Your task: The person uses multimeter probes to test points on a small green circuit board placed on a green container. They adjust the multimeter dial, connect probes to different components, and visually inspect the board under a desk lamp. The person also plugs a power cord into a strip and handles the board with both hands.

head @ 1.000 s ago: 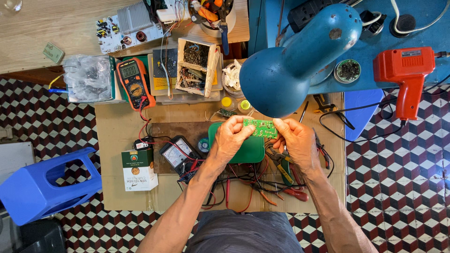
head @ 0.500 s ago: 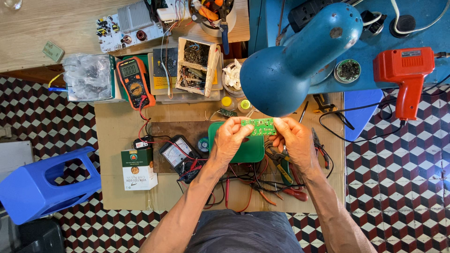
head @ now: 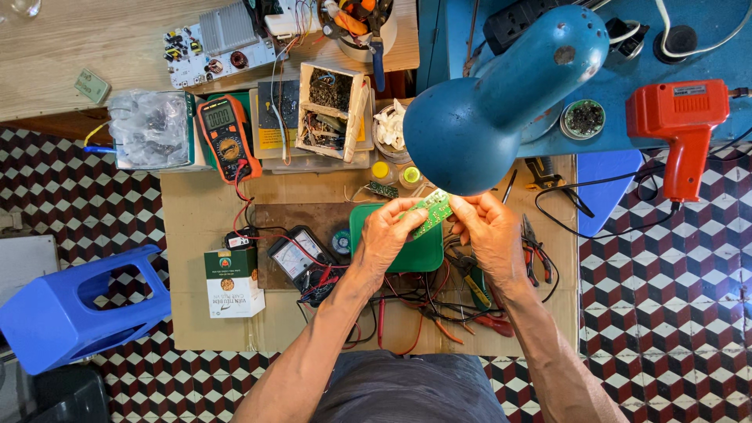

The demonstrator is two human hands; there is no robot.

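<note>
Cluttered cardboard worktop [head: 204,235] lies under our blue lamp [head: 501,102]; below its shade, over the green tray [head: 407,251], our left hand [head: 388,235] and right hand [head: 489,231] pinch a small green circuit board [head: 433,210], which could slip into the wires [head: 407,305] beneath

**Hidden behind lamp and fingers**

The small green circuit board [head: 433,210] is largely covered by both hands' fingers; its components are too small to tell. The blue metal lamp shade [head: 501,106] hides the bench behind it, centre-right, perhaps tools.
</note>
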